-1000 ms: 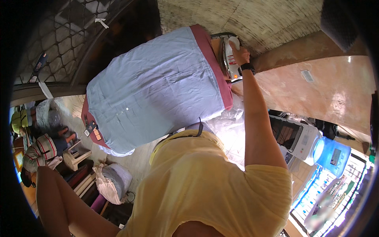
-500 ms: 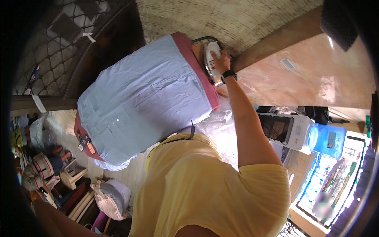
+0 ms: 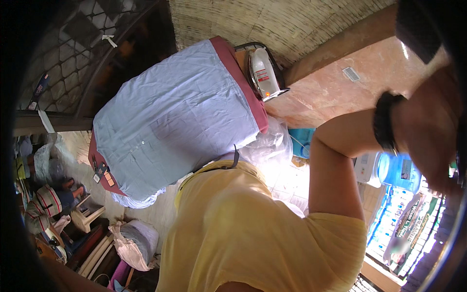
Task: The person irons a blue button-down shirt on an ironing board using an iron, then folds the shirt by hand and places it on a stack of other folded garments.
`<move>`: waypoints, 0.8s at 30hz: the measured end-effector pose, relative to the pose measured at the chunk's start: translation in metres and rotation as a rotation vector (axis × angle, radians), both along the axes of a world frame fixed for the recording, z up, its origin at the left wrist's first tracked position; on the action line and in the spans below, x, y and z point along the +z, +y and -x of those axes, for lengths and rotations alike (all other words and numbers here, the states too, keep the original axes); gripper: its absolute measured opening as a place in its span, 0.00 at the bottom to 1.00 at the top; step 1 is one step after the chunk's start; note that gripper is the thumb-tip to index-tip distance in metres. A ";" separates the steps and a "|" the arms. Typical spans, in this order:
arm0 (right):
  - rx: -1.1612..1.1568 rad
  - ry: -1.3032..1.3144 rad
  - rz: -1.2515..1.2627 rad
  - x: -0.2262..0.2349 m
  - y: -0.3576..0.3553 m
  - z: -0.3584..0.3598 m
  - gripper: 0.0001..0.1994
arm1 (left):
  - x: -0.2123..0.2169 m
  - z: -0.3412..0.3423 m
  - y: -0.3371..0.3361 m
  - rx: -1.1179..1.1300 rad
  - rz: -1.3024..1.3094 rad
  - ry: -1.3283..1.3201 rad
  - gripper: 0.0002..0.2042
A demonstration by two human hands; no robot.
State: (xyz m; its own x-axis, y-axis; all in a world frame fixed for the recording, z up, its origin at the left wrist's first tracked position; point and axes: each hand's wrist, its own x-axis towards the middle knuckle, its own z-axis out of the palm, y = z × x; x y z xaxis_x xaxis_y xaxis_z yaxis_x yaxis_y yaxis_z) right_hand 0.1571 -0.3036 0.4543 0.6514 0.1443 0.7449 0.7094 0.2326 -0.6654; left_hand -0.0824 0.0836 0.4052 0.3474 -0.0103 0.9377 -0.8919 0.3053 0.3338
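Right hand (image 3: 433, 141) raised close to the lens at the right edge, dark and blurred, a black band (image 3: 384, 127) round the wrist; nothing seen in it, though impossible to tell whether the fingers are curled or spread. Forearm bent up from the elbow over the yellow shirt (image 3: 253, 228) that fills the lower middle. Left hand out of sight altogether. Well apart from the right hand, at the far end of the counter (image 3: 245, 82), a white iron (image 3: 262, 73) standing on its heel inside a dark wire rest, untouched, just beyond the maroon edge of the padding. Spread flat over that padding, a pale blue shirt (image 3: 170, 121), smooth, with small buttons showing near its lower left and a tag hanging off the maroon corner there. Crumpled clear plastic (image 3: 267, 141) bunched beside the near right corner of the counter, between it and the raised arm. Behind the iron, a woven straw wall (image 3: 272, 24) and a reddish plastered wall (image 3: 331, 92). Lower right, a blue water bottle (image 3: 399, 170) on a white dispenser. Lower left, on the floor, a small wooden stool (image 3: 85, 216) and a stuffed cloth bundle (image 3: 136, 243), with another person's striped sleeve (image 3: 48, 199) nearby.
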 end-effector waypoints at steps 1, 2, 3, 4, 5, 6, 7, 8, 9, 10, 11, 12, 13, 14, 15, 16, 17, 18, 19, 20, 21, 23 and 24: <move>-0.018 -0.023 0.021 0.014 -0.008 0.015 0.22 | 0.000 0.001 0.001 -0.005 0.007 -0.009 0.22; -0.032 -0.044 0.037 0.021 -0.014 0.024 0.22 | 0.000 0.003 0.001 0.000 0.005 -0.013 0.22; -0.045 -0.055 0.054 0.027 -0.016 0.033 0.22 | 0.000 0.005 0.003 0.006 0.003 -0.012 0.22; -0.061 -0.068 0.068 0.032 -0.019 0.039 0.22 | 0.000 0.007 0.004 0.012 0.000 -0.016 0.22; -0.071 -0.072 0.080 0.032 -0.019 0.045 0.22 | 0.001 0.008 0.004 0.024 -0.006 -0.014 0.22; -0.077 -0.071 0.090 0.032 -0.019 0.048 0.21 | 0.001 0.011 0.005 0.033 -0.007 -0.014 0.22; -0.096 -0.080 0.102 0.034 -0.020 0.052 0.21 | 0.002 0.011 0.005 0.040 -0.009 -0.017 0.22; -0.110 -0.085 0.111 0.036 -0.021 0.056 0.21 | 0.002 0.011 0.006 0.042 -0.011 -0.020 0.22; -0.127 -0.086 0.122 0.035 -0.022 0.059 0.21 | 0.003 0.013 0.007 0.047 -0.015 -0.020 0.22; -0.136 -0.088 0.129 0.035 -0.023 0.063 0.21 | 0.003 0.015 0.008 0.049 -0.015 -0.021 0.22; -0.145 -0.088 0.137 0.036 -0.023 0.067 0.20 | 0.003 0.017 0.009 0.058 -0.020 -0.023 0.22; -0.152 -0.091 0.144 0.035 -0.023 0.067 0.20 | 0.003 0.017 0.009 0.064 -0.019 -0.027 0.22; -0.160 -0.093 0.151 0.036 -0.024 0.069 0.20 | 0.004 0.019 0.009 0.067 -0.018 -0.028 0.22; -0.178 -0.090 0.154 0.038 -0.026 0.068 0.20 | 0.005 0.020 0.010 0.075 -0.017 -0.030 0.22; -0.192 -0.093 0.157 0.037 -0.028 0.072 0.20 | 0.005 0.021 0.010 0.077 -0.017 -0.032 0.22; -0.199 -0.092 0.164 0.036 -0.029 0.073 0.20 | 0.006 0.020 0.011 0.086 -0.020 -0.045 0.22; -0.202 -0.096 0.166 0.034 -0.028 0.076 0.19 | 0.006 0.021 0.012 0.089 -0.020 -0.046 0.22; -0.206 -0.092 0.169 0.033 -0.028 0.076 0.19 | 0.006 0.024 0.011 0.094 -0.018 -0.047 0.22; -0.211 -0.086 0.171 0.029 -0.027 0.078 0.19 | 0.005 0.024 0.012 0.099 -0.022 -0.051 0.22; -0.217 -0.085 0.172 0.026 -0.027 0.076 0.19 | 0.005 0.023 0.014 0.105 -0.025 -0.060 0.22; -0.223 -0.081 0.175 0.022 -0.026 0.077 0.19 | 0.005 0.024 0.013 0.107 -0.023 -0.062 0.22; -0.240 -0.084 0.168 0.015 -0.023 0.081 0.18 | 0.006 0.023 0.014 0.101 -0.039 -0.083 0.23; -0.239 -0.087 0.166 0.013 -0.021 0.081 0.18 | 0.006 0.024 0.014 0.103 -0.041 -0.090 0.23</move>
